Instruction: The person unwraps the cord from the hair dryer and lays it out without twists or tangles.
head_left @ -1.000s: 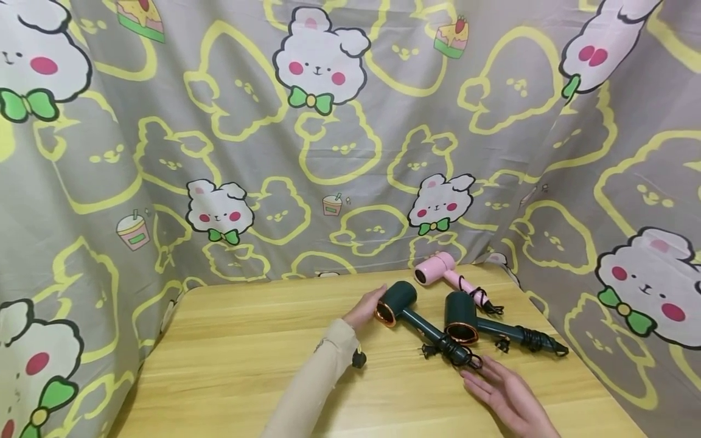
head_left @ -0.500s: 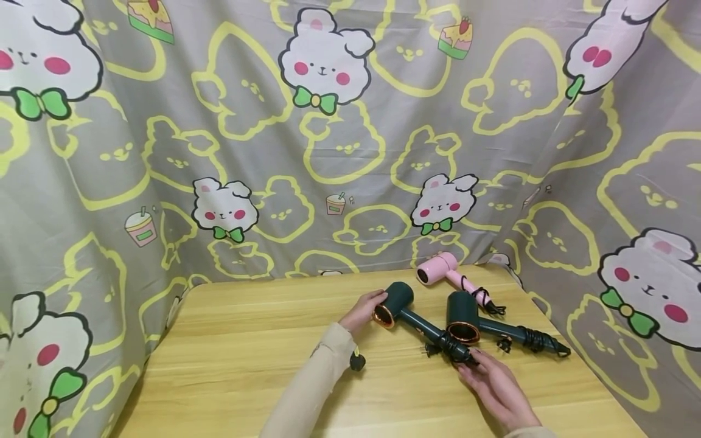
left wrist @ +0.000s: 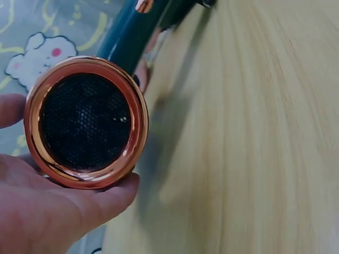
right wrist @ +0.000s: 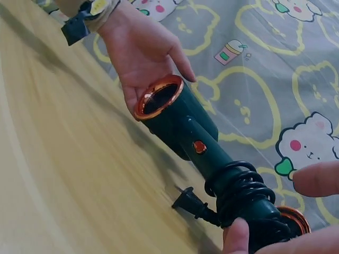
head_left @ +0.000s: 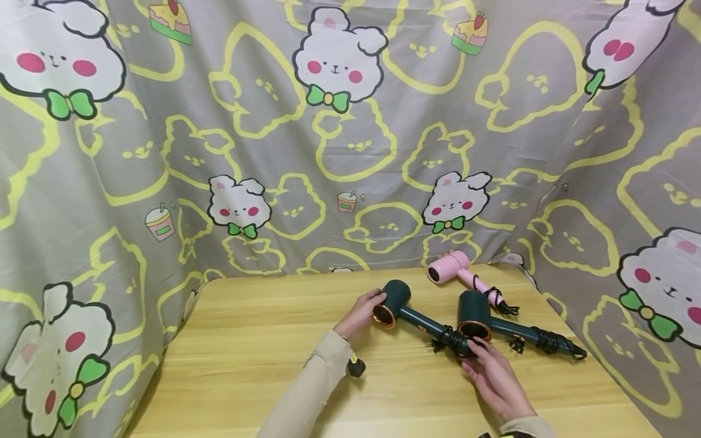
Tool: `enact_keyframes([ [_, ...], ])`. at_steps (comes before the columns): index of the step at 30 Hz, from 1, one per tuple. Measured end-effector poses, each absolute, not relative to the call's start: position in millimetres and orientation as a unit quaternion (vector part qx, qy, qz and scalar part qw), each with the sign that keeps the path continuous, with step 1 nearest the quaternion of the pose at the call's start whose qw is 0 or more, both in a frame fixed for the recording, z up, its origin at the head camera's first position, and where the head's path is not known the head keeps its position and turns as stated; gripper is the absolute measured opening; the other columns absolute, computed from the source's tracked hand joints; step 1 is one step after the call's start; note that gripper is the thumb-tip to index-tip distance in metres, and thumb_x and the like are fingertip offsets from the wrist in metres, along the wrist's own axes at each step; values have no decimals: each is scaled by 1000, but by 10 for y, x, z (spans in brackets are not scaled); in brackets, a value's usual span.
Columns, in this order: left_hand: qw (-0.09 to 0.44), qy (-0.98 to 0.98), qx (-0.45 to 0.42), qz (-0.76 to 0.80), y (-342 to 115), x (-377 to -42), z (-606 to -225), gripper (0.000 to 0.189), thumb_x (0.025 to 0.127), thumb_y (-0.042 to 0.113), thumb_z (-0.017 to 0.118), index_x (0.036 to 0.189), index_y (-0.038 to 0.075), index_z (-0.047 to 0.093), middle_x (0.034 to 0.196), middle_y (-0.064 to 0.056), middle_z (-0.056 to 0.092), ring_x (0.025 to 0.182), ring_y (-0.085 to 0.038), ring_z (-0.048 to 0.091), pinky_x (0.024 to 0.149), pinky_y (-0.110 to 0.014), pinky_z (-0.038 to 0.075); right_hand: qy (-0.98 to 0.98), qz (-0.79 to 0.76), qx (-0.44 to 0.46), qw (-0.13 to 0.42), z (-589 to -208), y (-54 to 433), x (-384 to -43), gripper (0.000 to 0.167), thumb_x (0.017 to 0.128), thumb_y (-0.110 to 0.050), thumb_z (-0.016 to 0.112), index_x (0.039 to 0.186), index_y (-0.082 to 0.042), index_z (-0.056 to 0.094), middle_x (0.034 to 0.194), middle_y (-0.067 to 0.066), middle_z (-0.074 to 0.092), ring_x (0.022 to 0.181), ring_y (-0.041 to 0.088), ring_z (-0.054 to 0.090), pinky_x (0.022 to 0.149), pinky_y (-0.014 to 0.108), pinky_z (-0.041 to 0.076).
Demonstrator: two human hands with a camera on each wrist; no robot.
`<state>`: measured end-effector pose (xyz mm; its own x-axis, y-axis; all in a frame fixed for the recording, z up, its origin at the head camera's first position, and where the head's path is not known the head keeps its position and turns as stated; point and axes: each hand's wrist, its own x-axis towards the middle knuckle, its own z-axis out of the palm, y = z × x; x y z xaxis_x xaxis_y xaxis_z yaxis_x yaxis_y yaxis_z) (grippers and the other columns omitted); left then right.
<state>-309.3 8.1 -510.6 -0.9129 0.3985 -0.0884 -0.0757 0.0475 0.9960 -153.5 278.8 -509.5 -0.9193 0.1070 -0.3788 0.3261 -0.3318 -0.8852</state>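
A dark green hair dryer (head_left: 397, 295) with a copper-coloured nozzle rim (left wrist: 139, 116) is between my two hands. My left hand (head_left: 360, 313) grips its barrel from the left, thumb and fingers on opposite sides in the left wrist view. At the handle's lower end, my right hand (head_left: 497, 378) holds the part wrapped in black cord (right wrist: 238, 185), thumb on one side. The plug (right wrist: 188, 201) sticks out beside the handle. Just right of it lies a second dark green hair dryer (head_left: 474, 307), its nozzle close to my right fingertips.
Behind these, a pink hair dryer (head_left: 451, 266) with its cord wound round the handle lies near the table's back right corner. The wooden table (head_left: 246, 353) is enclosed by a grey cartoon-print curtain (head_left: 306, 207) at the back and sides.
My right hand has moved in from beside the cord end and taken hold of the handle. My left hand has come further round the barrel. The head view has swung slightly left.
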Motion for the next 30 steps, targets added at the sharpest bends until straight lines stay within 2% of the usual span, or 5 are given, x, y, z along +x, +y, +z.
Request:
enact_keyframes([
  [10,169,694,111,691,-208,-2932,-4966,73,110,33,47,162,-8,16,167,-32,22,153,-43,33,124,-55,30,600,-777,179,64,-4953,2600,-1676,55,109,-28,52,153,-7,26,125,-3,41,96,5,50,87,23,50],
  [13,155,698,103,691,-301,-2889,-4904,75,109,33,48,162,-8,15,168,-32,19,154,-44,29,125,-54,28,608,-774,160,74,-4928,2539,-1724,73,109,-28,50,163,-2,9,151,13,35,105,8,53,94,27,52],
  [16,144,705,91,689,-390,-2853,-4877,74,109,33,48,162,-8,16,168,-32,18,155,-44,27,126,-54,27,590,-791,134,91,-4908,2482,-1757,83,111,-27,45,164,-3,-15,170,25,4,131,31,54,109,37,50],
  [21,137,700,82,696,-525,-2778,-4869,75,109,33,47,162,-8,13,169,-32,14,156,-45,23,125,-58,26,552,-822,94,100,-4854,2384,-1813,84,113,-20,38,158,-5,-31,170,26,-17,154,53,19,118,44,42],
  [30,110,675,79,726,-758,-2685,-4810,76,110,29,46,162,-9,6,169,-33,8,159,-45,13,127,-58,20,577,-809,65,88,-4750,2202,-1954,72,113,-17,37,162,1,-13,168,28,1,146,44,36,114,38,47],
])
